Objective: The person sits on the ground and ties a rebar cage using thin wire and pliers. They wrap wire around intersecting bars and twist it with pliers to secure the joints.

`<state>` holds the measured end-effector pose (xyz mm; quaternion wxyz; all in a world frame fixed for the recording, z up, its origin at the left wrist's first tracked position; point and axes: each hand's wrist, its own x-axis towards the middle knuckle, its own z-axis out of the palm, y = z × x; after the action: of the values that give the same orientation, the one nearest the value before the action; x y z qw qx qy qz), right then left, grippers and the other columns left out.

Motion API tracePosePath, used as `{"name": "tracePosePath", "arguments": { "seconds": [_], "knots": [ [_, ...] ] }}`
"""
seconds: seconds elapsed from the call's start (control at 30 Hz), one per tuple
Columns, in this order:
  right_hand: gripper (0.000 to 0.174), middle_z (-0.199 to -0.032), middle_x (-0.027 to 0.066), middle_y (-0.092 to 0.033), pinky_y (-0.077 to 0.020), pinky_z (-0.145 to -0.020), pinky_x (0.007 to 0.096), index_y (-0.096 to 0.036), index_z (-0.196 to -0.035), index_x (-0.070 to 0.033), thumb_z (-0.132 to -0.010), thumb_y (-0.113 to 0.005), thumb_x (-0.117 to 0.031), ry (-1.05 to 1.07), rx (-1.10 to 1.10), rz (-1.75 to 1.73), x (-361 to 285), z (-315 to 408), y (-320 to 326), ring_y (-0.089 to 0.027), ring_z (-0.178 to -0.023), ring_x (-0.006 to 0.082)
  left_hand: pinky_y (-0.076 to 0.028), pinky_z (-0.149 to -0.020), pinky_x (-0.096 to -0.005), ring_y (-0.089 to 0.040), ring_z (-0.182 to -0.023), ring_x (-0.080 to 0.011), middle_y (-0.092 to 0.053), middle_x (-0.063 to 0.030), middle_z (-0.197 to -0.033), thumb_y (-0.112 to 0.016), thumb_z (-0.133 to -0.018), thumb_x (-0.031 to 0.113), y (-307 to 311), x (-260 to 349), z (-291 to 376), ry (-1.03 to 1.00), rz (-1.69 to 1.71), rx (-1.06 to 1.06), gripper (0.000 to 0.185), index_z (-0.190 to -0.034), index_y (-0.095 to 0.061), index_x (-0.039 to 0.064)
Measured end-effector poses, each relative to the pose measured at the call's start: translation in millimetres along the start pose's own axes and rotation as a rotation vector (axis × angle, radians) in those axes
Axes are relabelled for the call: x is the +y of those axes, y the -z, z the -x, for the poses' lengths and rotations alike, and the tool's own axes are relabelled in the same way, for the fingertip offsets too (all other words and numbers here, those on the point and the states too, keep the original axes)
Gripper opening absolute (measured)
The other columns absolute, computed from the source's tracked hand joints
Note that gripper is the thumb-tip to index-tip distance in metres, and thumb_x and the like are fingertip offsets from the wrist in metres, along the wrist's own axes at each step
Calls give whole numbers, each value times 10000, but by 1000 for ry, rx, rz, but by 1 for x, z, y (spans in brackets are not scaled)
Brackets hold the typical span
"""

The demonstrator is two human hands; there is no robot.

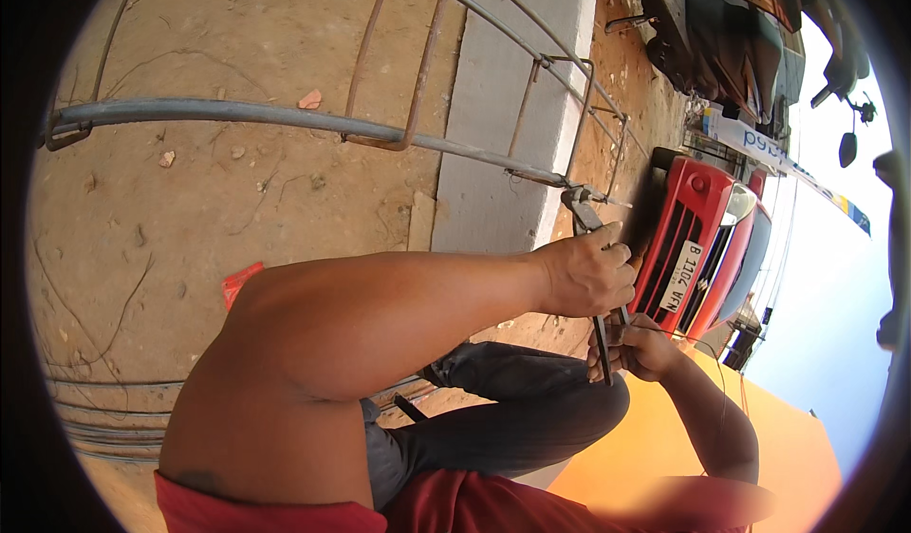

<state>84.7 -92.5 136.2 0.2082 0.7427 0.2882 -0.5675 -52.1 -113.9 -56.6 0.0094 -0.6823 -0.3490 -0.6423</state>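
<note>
My left hand [587, 271], coming in from the left, is closed around a pair of steel pincers [603, 348] close under its head. The jaws of the pincers are at a corner of the rebar cage [491, 156], by the end of a long bar and a bent stirrup. My right hand [635, 348] has its fingers curled about the handle ends, one handle crossing in front of its fingertips. Past the right hand and forearm runs a thin tie wire [722, 383]; whether the hand holds it too is unclear. Both my knees are bent in dark trousers.
Under the cage lie sandy ground and a grey concrete strip [491, 91]. Several long bars [114, 430] and loose wire lie at lower left, near a red scrap [240, 284]. A red car [687, 248] stands beyond my hands, a motorcycle [733, 42] at upper right.
</note>
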Motion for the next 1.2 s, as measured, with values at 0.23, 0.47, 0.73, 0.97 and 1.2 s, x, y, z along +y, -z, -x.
{"name": "tracePosePath", "arguments": {
  "seconds": [0.23, 0.47, 0.73, 0.97, 1.2],
  "knots": [
    [516, -794, 198, -691, -589, -524, 321, -641, -1061, 101, -813, -778, -332, 187, 357, 342, -45, 44, -4, -721, -668, 271, -422, -965, -672, -503, -1226, -295, -611, -85, -1083, -525, -899, 319, -10, 7, -16, 173, -90, 50, 278, -1052, -640, 117],
    [267, -524, 36, -581, -314, -298, 205, -565, -761, -61, -954, -653, -225, 344, 757, 843, -106, 51, -21, -474, -332, 72, -421, -928, -627, -501, -1172, -287, -574, -85, -1135, -508, -906, 294, -6, 4, -20, 261, -145, 223, 385, -1245, -586, 130],
    [474, -718, 62, -637, -495, -532, 268, -610, -971, 15, -893, -690, -445, 491, 588, 587, -58, 45, 18, -602, -579, 122, -502, -645, -382, -656, -782, -244, -596, -66, -889, -559, -857, 242, -9, -10, -29, 150, -33, -87, 211, -1009, -612, 106],
    [816, -1276, 223, -558, -451, -998, 424, -398, -1405, 49, -802, -784, -343, 638, 855, 1336, -3, 51, -5, -516, -1231, 349, -490, -620, -352, -660, -681, -236, -612, -56, -743, -581, -850, 233, -22, -9, -38, 241, -57, -206, 138, -836, -612, 99],
    [252, -873, 150, -578, -439, -693, 463, -560, -1015, -24, -797, -665, -98, 691, 1074, 1440, -6, 2, -4, -567, -812, 364, -499, -642, -357, -687, -728, -222, -656, -68, -791, -614, -855, 231, -15, -7, -50, 384, 104, -495, 146, -898, -662, 100]
  ]
}}
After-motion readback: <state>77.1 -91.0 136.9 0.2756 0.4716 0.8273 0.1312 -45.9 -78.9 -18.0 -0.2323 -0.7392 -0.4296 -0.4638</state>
